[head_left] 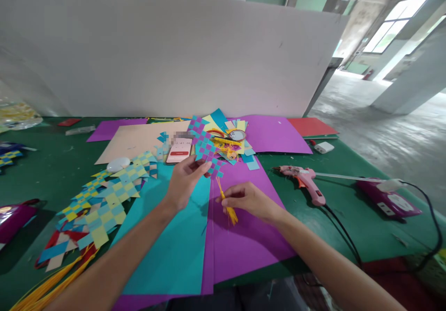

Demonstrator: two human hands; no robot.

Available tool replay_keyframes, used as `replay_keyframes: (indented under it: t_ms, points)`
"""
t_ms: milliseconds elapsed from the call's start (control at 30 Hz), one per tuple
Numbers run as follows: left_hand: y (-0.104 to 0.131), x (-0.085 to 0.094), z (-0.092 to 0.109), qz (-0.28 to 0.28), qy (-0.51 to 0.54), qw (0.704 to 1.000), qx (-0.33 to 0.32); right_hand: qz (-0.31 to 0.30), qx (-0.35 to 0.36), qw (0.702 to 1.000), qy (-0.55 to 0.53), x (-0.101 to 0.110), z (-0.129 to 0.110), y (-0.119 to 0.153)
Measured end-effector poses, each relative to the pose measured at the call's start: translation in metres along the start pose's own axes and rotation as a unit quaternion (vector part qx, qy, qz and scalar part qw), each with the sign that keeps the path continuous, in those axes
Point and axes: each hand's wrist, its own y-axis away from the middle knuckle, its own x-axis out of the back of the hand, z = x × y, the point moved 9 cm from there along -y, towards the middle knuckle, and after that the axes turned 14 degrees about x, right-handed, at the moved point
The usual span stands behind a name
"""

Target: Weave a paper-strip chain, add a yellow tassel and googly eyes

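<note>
Between the thumb and fingers of my left hand (187,181) is a woven paper strip (204,144) in purple and teal checks, held up at a slant. My right hand (249,199) pinches a yellow tassel (231,215) just below the strip's lower end. The tassel's thin cord rises toward that end; whether it is fastened there I cannot tell. Under both hands lie a teal paper sheet (170,250) and a purple paper sheet (244,250), side by side.
A pink glue gun (306,181) with a cord lies right on the green table (334,227), near a purple box (386,199). Woven paper pieces (111,199) pile up at left. A phone (179,150), a tape roll (237,135) and paper scraps sit ahead, before a white panel (167,55).
</note>
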Motion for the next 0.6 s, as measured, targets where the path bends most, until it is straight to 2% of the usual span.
replay_keyframes:
  t_ms: [167, 300, 467, 600]
  points:
    - [-0.006, 0.015, 0.001, 0.041, 0.07, 0.997, -0.008, -0.013, 0.001, 1.0, -0.006, -0.003, -0.002, 0.0]
    - [-0.008, 0.023, 0.004, 0.075, 0.082, 0.994, -0.012, -0.007, -0.031, 0.999, -0.006, -0.005, 0.001, 0.01]
    - [-0.008, 0.021, 0.002, 0.07, 0.096, 0.993, -0.002, -0.015, -0.06, 0.998, 0.003, -0.01, 0.003, 0.035]
    - [-0.008, 0.022, 0.002, 0.068, 0.109, 0.992, 0.003, -0.067, -0.137, 0.988, 0.018, -0.015, 0.01, 0.069]
